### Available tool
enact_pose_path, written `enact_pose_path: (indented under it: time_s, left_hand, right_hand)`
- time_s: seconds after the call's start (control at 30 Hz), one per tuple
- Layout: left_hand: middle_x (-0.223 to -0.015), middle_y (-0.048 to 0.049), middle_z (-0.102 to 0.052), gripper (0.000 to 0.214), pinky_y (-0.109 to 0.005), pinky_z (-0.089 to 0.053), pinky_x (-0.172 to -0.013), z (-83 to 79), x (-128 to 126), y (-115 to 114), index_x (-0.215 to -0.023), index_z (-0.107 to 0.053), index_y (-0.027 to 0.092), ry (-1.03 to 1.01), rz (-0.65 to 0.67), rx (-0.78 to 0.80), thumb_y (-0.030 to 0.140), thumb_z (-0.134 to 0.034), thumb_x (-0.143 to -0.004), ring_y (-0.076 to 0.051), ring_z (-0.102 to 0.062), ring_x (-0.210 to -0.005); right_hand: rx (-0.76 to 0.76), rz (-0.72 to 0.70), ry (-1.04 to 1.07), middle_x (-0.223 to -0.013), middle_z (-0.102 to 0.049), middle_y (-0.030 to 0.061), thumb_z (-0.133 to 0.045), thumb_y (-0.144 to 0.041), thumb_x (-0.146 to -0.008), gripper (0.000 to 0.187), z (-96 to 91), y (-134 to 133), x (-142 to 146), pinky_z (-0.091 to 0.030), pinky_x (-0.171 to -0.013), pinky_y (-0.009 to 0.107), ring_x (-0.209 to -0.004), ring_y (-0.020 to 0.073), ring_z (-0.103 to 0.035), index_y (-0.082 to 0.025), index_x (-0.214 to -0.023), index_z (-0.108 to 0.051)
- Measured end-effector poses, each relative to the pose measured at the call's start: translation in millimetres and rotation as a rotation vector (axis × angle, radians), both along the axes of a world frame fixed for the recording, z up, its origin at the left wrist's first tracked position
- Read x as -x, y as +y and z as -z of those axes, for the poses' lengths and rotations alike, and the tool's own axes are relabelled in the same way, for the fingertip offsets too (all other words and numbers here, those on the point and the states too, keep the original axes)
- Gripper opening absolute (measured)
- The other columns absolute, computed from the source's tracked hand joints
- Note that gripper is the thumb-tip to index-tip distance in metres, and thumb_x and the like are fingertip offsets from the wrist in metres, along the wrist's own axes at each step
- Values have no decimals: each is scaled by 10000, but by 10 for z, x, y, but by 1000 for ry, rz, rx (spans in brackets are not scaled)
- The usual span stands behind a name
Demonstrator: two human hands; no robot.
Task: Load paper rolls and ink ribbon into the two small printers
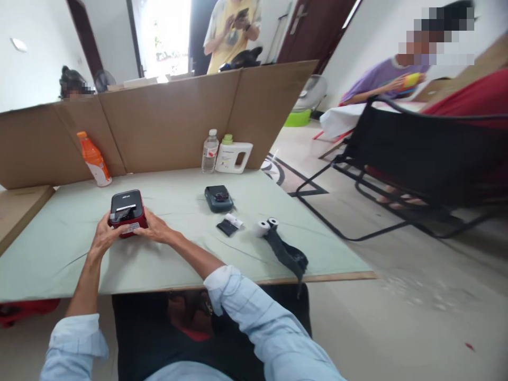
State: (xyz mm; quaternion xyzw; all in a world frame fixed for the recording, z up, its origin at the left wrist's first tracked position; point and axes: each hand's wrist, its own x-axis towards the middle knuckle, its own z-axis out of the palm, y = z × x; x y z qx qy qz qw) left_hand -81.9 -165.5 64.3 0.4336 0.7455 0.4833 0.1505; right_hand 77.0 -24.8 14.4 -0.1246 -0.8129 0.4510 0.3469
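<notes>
We hold the red printer (126, 211) with both hands on the green table (178, 254), at its left half and close to the near edge. Our left hand (103, 233) grips its left side with the fingers bent around it, and our right hand (156, 228) grips its right side in the same way, thumb near the front. The printer stands flat on the table, its dark top facing up. To the right of it, well apart, lies a dark device (218, 198), and just in front of this one lies a small black packet (229, 225) with a white label. Further right two paper rolls (262, 228) lie side by side, touching a black strip (288, 254) that runs to the table edge and hangs over it. At the far side an orange bottle (94, 160) leans on the cardboard wall (166, 116); a water bottle (210, 152) and a white jug (234, 155) stand together before the same wall. Right of the table there is a black chair (416, 153). Behind the cardboard a person in a yellow shirt (232, 32) stands, holding a phone, and another person in purple (381, 79) sits at the far right.
</notes>
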Motion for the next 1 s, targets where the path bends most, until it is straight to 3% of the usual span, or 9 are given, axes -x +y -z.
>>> enact_pose_path:
  time_s: [0.13,0.3,0.47,0.6,0.73,1.0]
  left_hand:
    - [-1226,-122,-757,914,-453,-569,-1017,67,-149,83,-1415,-599,142,100,-36,-17,498,-888,-623,-302,-718,-1091]
    - [-1170,-72,-768,804,-395,-594,-936,200,-744,297,-1388,-606,193,116,78,-69,424,-871,-665,-260,-730,-994]
    - [-1236,-86,-750,676,-408,-576,-979,335,-1220,562,-1409,-587,217,180,235,-109,296,-787,-768,-260,-715,-1068]
    - [-1369,-160,-680,764,-426,-608,-897,407,-1209,628,-1479,-543,194,234,311,-84,309,-803,-769,-281,-713,-1082]
    - [-1436,-165,-631,727,-393,-640,-795,355,-1067,605,-1453,-568,216,347,371,-87,333,-819,-781,-284,-718,-1101]
    - [-1465,-155,-644,393,-529,-579,-1102,357,-931,557,-1237,-721,224,615,385,-162,319,-778,-860,-333,-625,-1367]
  right_hand:
    - [27,3,-97,-1454,-633,135,-804,-391,-865,780,27,-112,-224,-515,-1093,470,-1301,309,-618,-194,-1528,-442]
    - [2,204,-22,-1446,-641,123,-762,-351,-886,680,129,-87,-928,-497,-1126,494,-1321,312,-607,-227,-1499,-496]
    - [30,365,-26,-1409,-668,119,-729,-365,-893,618,282,108,-1453,-554,-1044,505,-1249,316,-644,-253,-1475,-550]
    - [48,421,-14,-1423,-667,121,-729,-365,-884,643,425,181,-1615,-535,-1084,523,-1279,318,-639,-243,-1487,-544]
    - [-3,467,16,-1480,-628,135,-754,-393,-869,724,528,187,-1596,-482,-1163,544,-1378,332,-586,-237,-1529,-500]
    - [-10,564,9,-1463,-626,193,-748,-432,-876,766,658,100,-1434,-479,-1160,582,-1357,368,-595,-178,-1543,-470]
